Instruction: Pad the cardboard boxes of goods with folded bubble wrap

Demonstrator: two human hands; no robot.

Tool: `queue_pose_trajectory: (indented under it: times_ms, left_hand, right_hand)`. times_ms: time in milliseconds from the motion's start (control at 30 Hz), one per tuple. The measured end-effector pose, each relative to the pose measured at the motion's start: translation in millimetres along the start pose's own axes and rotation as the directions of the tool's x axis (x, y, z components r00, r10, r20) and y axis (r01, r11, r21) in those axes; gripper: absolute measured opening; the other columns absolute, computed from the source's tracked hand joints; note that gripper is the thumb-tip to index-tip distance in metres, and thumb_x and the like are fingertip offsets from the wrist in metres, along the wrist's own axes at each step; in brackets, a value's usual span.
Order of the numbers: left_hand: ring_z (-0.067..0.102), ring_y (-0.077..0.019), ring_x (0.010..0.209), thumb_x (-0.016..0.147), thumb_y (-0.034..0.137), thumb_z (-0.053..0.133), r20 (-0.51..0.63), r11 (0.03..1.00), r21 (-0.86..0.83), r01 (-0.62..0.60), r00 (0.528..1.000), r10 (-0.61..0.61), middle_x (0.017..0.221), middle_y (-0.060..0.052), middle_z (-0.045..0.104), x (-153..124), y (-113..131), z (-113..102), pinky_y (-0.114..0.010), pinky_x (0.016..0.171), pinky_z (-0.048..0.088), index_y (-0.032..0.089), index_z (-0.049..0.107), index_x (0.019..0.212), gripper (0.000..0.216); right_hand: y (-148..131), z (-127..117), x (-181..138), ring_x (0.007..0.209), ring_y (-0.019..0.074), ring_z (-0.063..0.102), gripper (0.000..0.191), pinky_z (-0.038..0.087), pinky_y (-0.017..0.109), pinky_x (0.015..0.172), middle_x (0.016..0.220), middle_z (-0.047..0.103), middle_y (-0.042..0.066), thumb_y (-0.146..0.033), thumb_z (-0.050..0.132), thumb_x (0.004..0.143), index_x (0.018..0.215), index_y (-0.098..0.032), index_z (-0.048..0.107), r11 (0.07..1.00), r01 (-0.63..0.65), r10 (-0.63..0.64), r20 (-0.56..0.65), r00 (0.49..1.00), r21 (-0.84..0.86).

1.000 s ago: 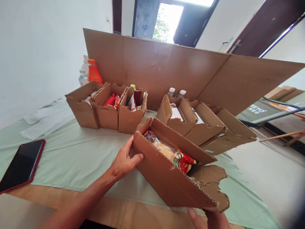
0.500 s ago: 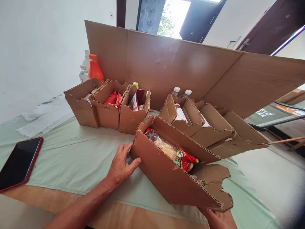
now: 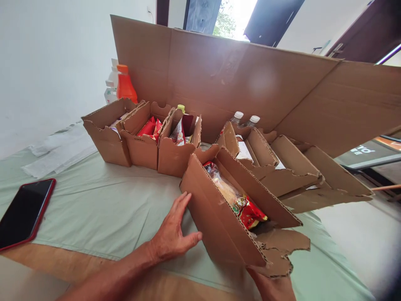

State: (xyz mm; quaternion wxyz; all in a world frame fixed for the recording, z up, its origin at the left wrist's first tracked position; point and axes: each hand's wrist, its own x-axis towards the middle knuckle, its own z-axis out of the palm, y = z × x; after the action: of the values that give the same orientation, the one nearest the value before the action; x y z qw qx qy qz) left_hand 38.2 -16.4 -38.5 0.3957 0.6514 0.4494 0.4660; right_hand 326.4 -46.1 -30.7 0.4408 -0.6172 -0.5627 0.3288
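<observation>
A long open cardboard box (image 3: 216, 217) lies at an angle on the green cloth in front of me. Inside it rests a clear and red snack packet (image 3: 239, 198) with pale food showing through. My left hand (image 3: 172, 236) is open beside the box's left wall, fingers and thumb apart, fingertips at the cardboard. At the near end, under a torn flap (image 3: 282, 246), my right hand (image 3: 272, 286) holds the box from below; its fingers are hidden behind the cardboard.
Several cardboard boxes (image 3: 140, 150) with packets stand in a row behind, more boxes (image 3: 291, 167) to the right. A tall cardboard panel (image 3: 200, 71) rises at the back, with an orange bottle (image 3: 125, 85) at its left. A phone (image 3: 26, 211) lies on the left.
The held box has swung round, its near end moving left and its far end right. My left hand has shifted right and nearer along its wall. The view has moved slightly.
</observation>
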Motion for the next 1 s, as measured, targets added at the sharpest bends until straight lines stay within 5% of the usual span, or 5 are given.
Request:
queue_pose_trajectory:
  times_ms: [100,267,633,800,1000]
  left_hand:
    - [0.019,-0.0392,0.157,0.084,0.056,0.073,0.081,0.999,0.036,-0.04,0.996,0.037,0.172,-0.016,0.014,-2,3,-1,-0.064,0.124,0.023,0.027,0.023,0.163,0.098]
    - [0.016,-0.0372,0.158,0.085,0.064,0.069,0.125,0.999,-0.001,-0.036,0.992,0.036,0.173,-0.015,0.012,0,7,-6,-0.064,0.126,0.018,0.028,0.02,0.164,0.099]
    - [0.016,-0.0382,0.158,0.087,0.063,0.066,0.12,0.995,-0.097,0.011,0.993,0.001,0.173,-0.01,0.015,7,5,-18,-0.064,0.124,0.022,0.032,0.025,0.163,0.091]
    - [0.024,-0.0371,0.156,0.091,0.058,0.063,0.06,0.982,-0.161,0.101,0.994,-0.092,0.17,-0.011,0.026,12,3,-21,-0.061,0.124,0.027,0.029,0.036,0.159,0.079]
    - [0.044,-0.0377,0.145,0.092,0.06,0.061,-0.016,0.91,-0.317,0.266,0.958,-0.286,0.167,-0.016,0.031,12,-4,-18,-0.059,0.117,0.04,0.025,0.03,0.16,0.083]
  right_hand:
    - [5,21,-14,0.097,0.0324,0.074,0.049,0.062,0.038,0.084,0.108,0.078,0.012,-0.059,0.079,0.075,0.103,-0.02,0.071,0.998,-0.035,0.04,-0.101,0.994,0.054]
    - [7,42,-24,0.089,0.0302,0.075,0.033,0.062,0.036,0.079,0.097,0.08,0.011,-0.053,0.073,0.08,0.093,-0.022,0.072,0.992,-0.103,0.107,-0.053,0.993,0.076]
    - [6,36,-6,0.083,0.033,0.075,0.037,0.061,0.039,0.07,0.089,0.08,0.012,-0.055,0.058,0.086,0.078,-0.023,0.075,0.948,0.144,-0.144,0.019,0.989,-0.285]
    - [-15,41,17,0.053,0.0245,0.068,0.04,0.051,0.033,0.049,0.068,0.075,0.008,-0.061,0.063,0.084,0.073,-0.024,0.07,0.874,0.176,-0.154,0.085,0.984,-0.453]
    - [-62,69,74,0.069,0.0252,0.074,0.034,0.05,0.032,0.062,0.075,0.078,0.005,-0.057,0.06,0.084,0.08,-0.024,0.07,0.844,0.201,-0.163,0.12,0.979,-0.498]
